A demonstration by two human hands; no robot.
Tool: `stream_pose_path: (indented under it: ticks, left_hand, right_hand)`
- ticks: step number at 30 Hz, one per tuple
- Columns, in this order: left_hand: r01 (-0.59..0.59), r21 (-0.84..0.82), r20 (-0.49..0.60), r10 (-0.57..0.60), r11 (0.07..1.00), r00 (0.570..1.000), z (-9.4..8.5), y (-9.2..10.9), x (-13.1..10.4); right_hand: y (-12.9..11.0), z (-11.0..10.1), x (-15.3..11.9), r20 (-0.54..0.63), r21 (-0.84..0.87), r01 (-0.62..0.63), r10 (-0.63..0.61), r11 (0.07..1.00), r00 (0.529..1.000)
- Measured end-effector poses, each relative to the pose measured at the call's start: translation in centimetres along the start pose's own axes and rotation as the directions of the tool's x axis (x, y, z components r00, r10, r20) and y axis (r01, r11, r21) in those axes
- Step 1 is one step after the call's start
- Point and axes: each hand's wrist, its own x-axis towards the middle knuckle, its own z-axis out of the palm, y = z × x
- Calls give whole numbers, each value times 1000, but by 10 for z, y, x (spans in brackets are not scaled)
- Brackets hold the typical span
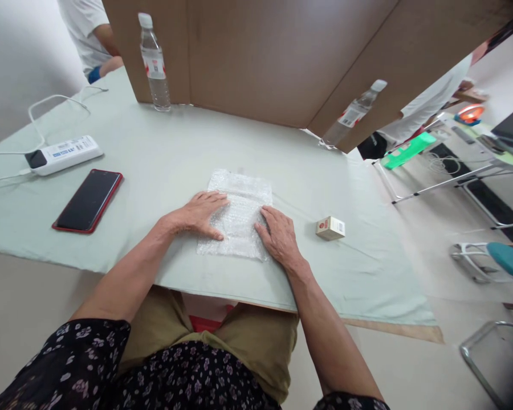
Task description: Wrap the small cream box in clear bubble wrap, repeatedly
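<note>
A clear sheet of bubble wrap lies flat on the table in front of me. My left hand rests on its left edge, fingers stretched out and the thumb apart. On the opposite edge lies my right hand, its fingers extended and pointing up and left. Neither hand grips anything. To the right of my right hand sits a small cream-coloured box with a red mark and a barcode.
A red-cased phone and a white power strip with cables lie at the left. Two water bottles stand by a tall cardboard panel at the back. People sit beyond it. A teal stool is off to the right.
</note>
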Motion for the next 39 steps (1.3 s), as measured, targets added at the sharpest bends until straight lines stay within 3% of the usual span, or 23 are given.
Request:
stream_pose_path:
  ticks: [13, 17, 20, 24, 27, 31, 35, 39]
  left_hand:
    - [1, -21, -66, -2, 1000, 998, 2, -8, -1]
    - [-23, -29, -62, 21, 999, 998, 2, -9, -3]
    - [-7, -69, -67, 3, 998, 998, -2, -5, -4]
    - [33, -141, -204, -62, 989, 977, -6, 4, -5]
    - [2, -149, -299, -47, 989, 953, -4, 7, -3]
    - [-19, -119, -250, -11, 993, 968, 2, 7, 2]
    - [-29, -70, -152, 18, 997, 988, 3, 7, 2]
    - [-24, -79, -81, 18, 997, 997, -1, 8, -1]
  right_hand:
    - [-4, 3, 3, -60, 90, -14, 20, 996, 998]
    - [0, -16, -2, -182, 116, -18, 39, 993, 983]
    - [22, -48, -15, -280, 90, -15, 40, 996, 959]
    - [74, -88, -37, -288, 15, -171, 168, 985, 943]
    - [113, -96, -50, -199, -8, -312, 304, 950, 932]
    - [136, -89, -57, -85, 93, -376, 383, 922, 920]
    - [118, -95, -52, -76, 195, -413, 433, 890, 898]
    - [62, -108, -31, -61, 335, -271, 308, 902, 949]
